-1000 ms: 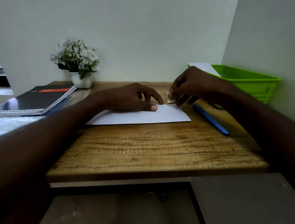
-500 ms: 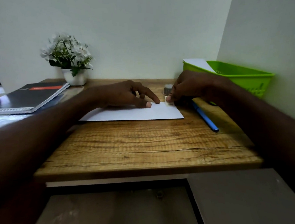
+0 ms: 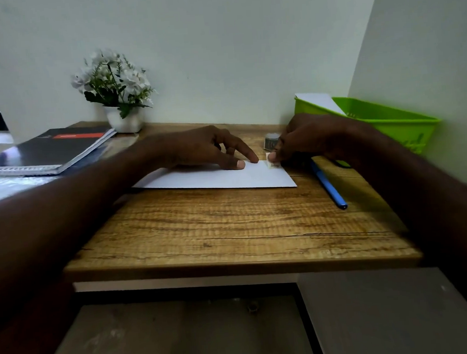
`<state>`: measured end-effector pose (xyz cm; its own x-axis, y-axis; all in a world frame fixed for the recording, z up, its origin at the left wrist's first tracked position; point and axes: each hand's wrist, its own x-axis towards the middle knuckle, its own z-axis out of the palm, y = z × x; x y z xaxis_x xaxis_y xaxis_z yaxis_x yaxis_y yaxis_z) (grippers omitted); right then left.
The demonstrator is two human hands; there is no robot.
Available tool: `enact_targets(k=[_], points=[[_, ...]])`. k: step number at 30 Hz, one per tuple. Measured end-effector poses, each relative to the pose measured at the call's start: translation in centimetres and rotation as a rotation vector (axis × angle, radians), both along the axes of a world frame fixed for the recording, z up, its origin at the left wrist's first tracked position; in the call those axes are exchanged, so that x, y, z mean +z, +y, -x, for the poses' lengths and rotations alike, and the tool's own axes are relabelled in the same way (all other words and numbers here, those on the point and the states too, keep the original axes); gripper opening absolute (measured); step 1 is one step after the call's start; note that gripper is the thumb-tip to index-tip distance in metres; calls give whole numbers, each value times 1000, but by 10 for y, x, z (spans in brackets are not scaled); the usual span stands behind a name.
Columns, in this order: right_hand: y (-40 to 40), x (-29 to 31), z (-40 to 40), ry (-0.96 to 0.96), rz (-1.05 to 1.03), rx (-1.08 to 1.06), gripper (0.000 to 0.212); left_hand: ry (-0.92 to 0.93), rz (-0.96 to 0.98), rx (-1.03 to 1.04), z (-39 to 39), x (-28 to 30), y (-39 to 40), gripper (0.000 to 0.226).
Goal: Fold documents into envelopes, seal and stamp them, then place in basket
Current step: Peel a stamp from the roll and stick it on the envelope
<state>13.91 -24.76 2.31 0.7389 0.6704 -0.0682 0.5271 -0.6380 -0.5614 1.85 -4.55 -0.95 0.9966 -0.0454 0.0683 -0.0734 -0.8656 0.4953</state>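
a plain white envelope (image 3: pixel 215 179) lies flat on the wooden desk, long side facing the viewer, toward 12 o'clock. a small pale stamp (image 3: pixel 271 163) sits at its far right corner, around 1 o'clock. a bright green plastic basket (image 3: pixel 390 121) stands at 2 o'clock, with a white envelope (image 3: pixel 320 103) leaning inside its left end.

No words could be read. The red label on the black notebook (image 3: pixel 54 147) was too blurry.
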Motion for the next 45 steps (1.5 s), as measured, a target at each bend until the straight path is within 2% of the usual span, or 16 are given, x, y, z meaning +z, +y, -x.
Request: enact_targets(k=[21,25,29,32,38,45], points=[[13,-4,-4,-215,173,36,32,9,-11,-6,5,4,-5,31],[15,-5,-5,-214,168,-7,42,1,-16,-26,5,4,-5,31],[16,-13,-10,-217,74,-38,24,-11,-2,-50,5,4,-4,32],[15,-15,-12,-243,36,-62,21,-9,-31,-43,3,5,-5,32],[16,-18,-10,-248,14,-80,40,36,-31,-51,5,7,-9,37],[15,-19,-10,-322,-7,-116,27,58,-88,-69,3,11,-11,37]])
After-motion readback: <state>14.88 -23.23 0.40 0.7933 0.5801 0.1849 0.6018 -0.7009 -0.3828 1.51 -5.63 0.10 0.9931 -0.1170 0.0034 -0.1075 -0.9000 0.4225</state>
